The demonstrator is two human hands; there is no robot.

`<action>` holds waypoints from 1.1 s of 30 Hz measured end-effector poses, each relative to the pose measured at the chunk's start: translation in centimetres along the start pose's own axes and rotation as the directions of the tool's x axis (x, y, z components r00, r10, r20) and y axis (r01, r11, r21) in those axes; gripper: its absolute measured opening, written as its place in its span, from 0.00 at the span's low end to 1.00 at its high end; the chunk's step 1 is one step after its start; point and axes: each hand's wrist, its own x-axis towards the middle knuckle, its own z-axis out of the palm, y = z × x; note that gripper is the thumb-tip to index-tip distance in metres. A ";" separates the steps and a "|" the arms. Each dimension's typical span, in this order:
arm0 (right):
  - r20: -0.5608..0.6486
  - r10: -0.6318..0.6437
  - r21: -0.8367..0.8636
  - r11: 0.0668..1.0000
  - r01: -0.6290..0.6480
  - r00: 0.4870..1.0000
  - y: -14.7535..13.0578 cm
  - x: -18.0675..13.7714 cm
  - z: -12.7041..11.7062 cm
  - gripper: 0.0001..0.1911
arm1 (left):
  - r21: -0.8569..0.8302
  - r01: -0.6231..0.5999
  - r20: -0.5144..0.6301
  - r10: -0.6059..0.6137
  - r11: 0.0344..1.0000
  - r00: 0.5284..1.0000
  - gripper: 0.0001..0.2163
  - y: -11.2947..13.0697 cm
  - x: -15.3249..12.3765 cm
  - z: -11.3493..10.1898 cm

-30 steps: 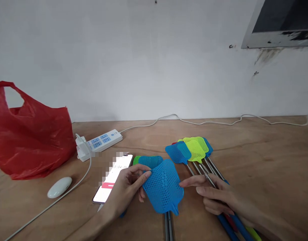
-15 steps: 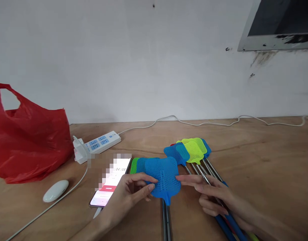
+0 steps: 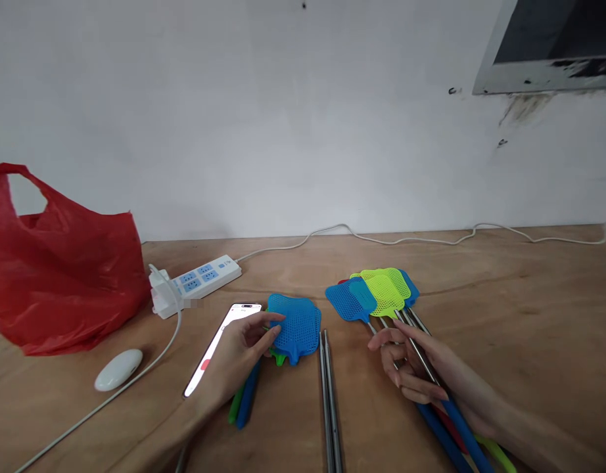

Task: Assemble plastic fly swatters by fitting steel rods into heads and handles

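Observation:
My left hand [image 3: 238,358] rests on the left edge of a blue fly-swatter head [image 3: 296,325], fingers curled with the tips on the mesh; it lies flat on the table over a green one. Blue and green handles [image 3: 244,397] poke out below the hand. Two bare metal rods [image 3: 328,394] lie just right of that head. My right hand [image 3: 414,364] hovers with fingers loosely curled over the metal shafts of a fanned pile of blue and yellow-green fly swatters [image 3: 374,292], holding nothing that I can see.
A phone [image 3: 219,341] with a lit screen lies partly under my left hand. Further left are a white power strip [image 3: 197,279], a white oval device [image 3: 118,368] with a cable, and a red plastic bag [image 3: 56,263]. A white cord [image 3: 406,238] runs along the wall.
The blue swatter head, lifted and bent between both hands a second ago, now lies flat, further left, on the stack. My right hand has let go and pulled back to the right pile.

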 end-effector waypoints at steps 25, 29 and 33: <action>-0.312 -0.068 -0.115 0.993 0.034 0.948 -0.5 0.4 0.3 0.28 | 0.541 -0.556 0.352 0.430 0.632 0.831 0.12 0.2 -1.4 0.5; -0.320 -0.119 -0.060 0.993 0.105 0.940 -0.1 0.9 -0.2 0.25 | 0.525 -0.545 0.345 0.421 0.654 0.839 0.11 0.1 -1.4 0.6; -0.311 -0.185 -0.028 0.982 0.186 0.932 0.1 1.0 -0.3 0.20 | 0.491 -0.534 0.344 0.410 0.688 0.845 0.10 0.7 -1.5 0.6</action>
